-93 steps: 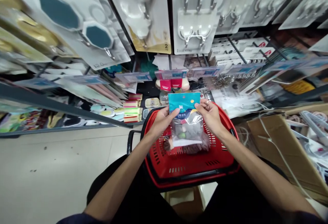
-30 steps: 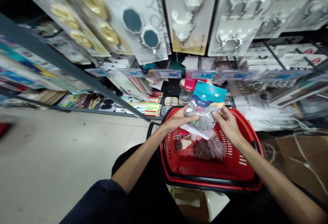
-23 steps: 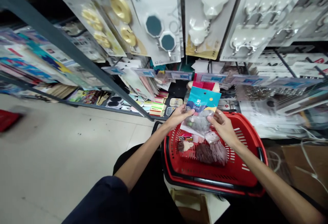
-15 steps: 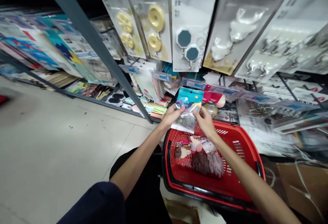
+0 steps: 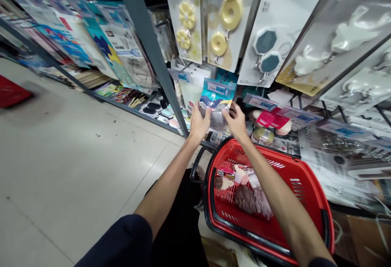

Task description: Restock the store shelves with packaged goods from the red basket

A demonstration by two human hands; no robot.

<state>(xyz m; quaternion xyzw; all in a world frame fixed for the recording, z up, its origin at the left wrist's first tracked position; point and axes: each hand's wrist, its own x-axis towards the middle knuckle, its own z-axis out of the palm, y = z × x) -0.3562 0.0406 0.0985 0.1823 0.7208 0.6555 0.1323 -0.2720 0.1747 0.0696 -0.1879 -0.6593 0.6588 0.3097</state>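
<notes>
Both hands grip one clear plastic packet with a teal card top [image 5: 216, 100], upright at the rack's lower hooks. My left hand [image 5: 199, 123] pinches its left side, thumb on the front. At the right side my right hand [image 5: 236, 123] has its thumb on the front and its fingers curled behind the edge. A price tag overlaps the packet's top; whether the packet hangs on a hook I cannot tell. Something grey shows through its clear lower part. Below my right forearm stands a red shopping basket [image 5: 293, 228], with brown and pale purple bundles [image 5: 246, 199] and small packets inside.
Carded wall hooks [image 5: 265, 53] hang above my hands. A grey rack post [image 5: 149, 43] slants just left of them. Several packs [image 5: 122, 51] hang beyond it. Pink-labelled packages [image 5: 271, 120] sit at the right. A cardboard box [image 5: 369, 238] lies at the lower right.
Both hands have carried the packet up and away from above the basket to the rack's hooks. The view has shifted, so the shelf goods appear farther right.
</notes>
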